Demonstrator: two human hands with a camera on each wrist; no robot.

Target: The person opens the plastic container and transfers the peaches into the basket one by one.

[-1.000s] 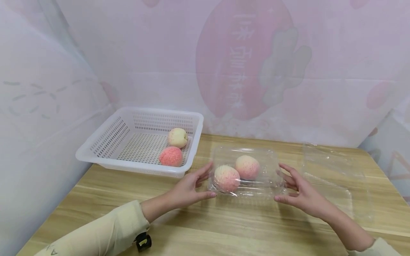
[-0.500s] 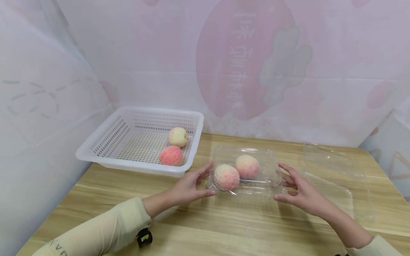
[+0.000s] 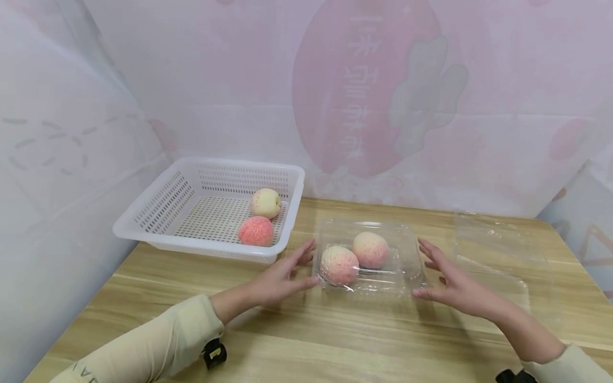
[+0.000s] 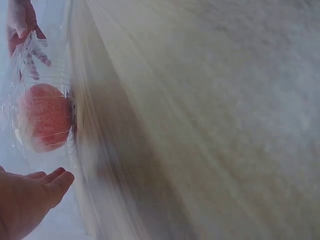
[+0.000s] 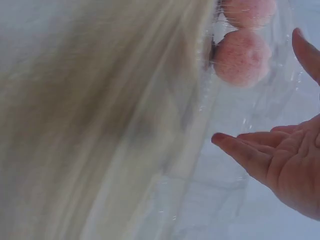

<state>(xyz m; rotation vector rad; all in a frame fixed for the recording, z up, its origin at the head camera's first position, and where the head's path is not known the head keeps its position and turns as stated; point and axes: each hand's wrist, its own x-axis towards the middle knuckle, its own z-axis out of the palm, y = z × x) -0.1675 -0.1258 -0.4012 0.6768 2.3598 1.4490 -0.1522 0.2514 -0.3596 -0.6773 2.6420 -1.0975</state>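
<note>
A clear plastic clamshell box [image 3: 399, 255] lies on the wooden table, its lid over two pale pink peaches: a nearer one [image 3: 339, 266] on the left and another peach [image 3: 371, 250] behind it. At the box's left end is my left hand [image 3: 282, 279], fingers extended and thumb near the front corner; whether the thumb touches is hard to tell. My right hand [image 3: 462, 287] stands just off the right end with fingers spread. In the right wrist view, a gap shows between those fingers [image 5: 250, 155] and the box.
A white slotted basket [image 3: 143, 230] stands at the left, holding a red peach [image 3: 256, 231] and a cream-coloured peach [image 3: 265, 204]. Another clear plastic container [image 3: 498, 266] lies on the table [image 3: 335, 340] at the right. A printed cloth [image 3: 239, 80] hangs behind.
Both hands have eased slightly away from the ends of the box, the right hand outward and its fingers straighter. The box and its peaches stay in place.
</note>
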